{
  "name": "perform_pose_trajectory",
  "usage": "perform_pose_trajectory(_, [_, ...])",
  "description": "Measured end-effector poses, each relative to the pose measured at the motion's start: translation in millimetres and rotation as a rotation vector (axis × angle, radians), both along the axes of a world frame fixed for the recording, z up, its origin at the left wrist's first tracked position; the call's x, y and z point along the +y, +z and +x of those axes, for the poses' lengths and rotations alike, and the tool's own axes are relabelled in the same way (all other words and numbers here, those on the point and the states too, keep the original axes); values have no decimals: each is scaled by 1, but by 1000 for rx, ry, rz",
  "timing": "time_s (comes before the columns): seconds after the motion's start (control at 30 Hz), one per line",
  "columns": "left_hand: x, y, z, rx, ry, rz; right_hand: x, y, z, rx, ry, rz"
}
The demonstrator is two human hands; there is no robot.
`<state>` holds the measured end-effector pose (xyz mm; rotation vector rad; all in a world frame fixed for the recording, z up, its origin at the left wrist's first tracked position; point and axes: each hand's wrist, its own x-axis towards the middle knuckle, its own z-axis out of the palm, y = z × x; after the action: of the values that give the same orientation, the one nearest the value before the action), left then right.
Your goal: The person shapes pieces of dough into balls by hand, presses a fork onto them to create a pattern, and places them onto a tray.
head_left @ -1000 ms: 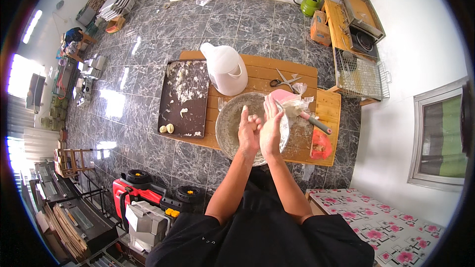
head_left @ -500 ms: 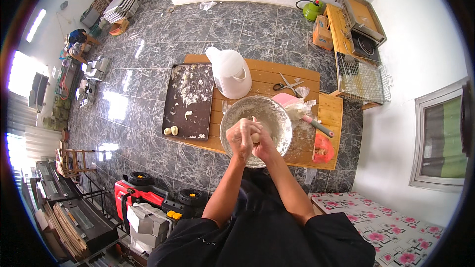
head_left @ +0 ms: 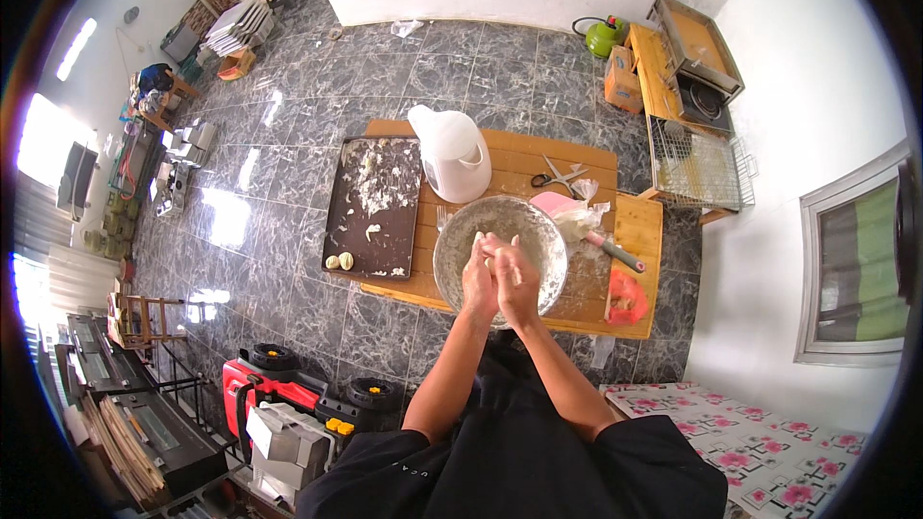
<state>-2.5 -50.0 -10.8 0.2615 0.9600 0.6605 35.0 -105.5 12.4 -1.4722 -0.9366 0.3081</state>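
Note:
Above the flour-dusted metal bowl (head_left: 561,279), my left hand (head_left: 479,281) and my right hand (head_left: 518,284) are pressed together. Between them shows a small bit of a pale dough ball (head_left: 490,263); my fingers cover most of it. Left of the bowl lies a dark baking tray (head_left: 392,252) with scattered flour and crumbs. Two shaped dough balls (head_left: 339,260) sit in its near left corner. A white plastic jug (head_left: 454,161) with a handle stands behind the bowl, and a fork (head_left: 442,218) lies close to the bowl's left rim.
On the wooden table (head_left: 519,151), scissors (head_left: 561,176) lie behind the bowl. To its right are a clear plastic bag (head_left: 583,216), a grey-and-pink handle (head_left: 615,252) and a red plastic bag (head_left: 628,296). A red-and-black machine (head_left: 279,384) stands on the floor at near left.
My hands have turned around the dough ball: the right now lies more across it, and less dough shows. The view has shifted slightly.

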Motion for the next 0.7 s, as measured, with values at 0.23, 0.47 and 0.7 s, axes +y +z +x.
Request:
perform_pose_trajectory(0.23, [-5,27,4,580,-339,1091,-4,-47,30,1597,609,155])
perform_pose_trajectory(0.47, [11,-28,-7,441,-337,1959,14,-7,38,1597,545,195])
perform_pose_trajectory(0.7, [19,-2,-2,503,-361,2068,21,-20,40,1350,443,60])
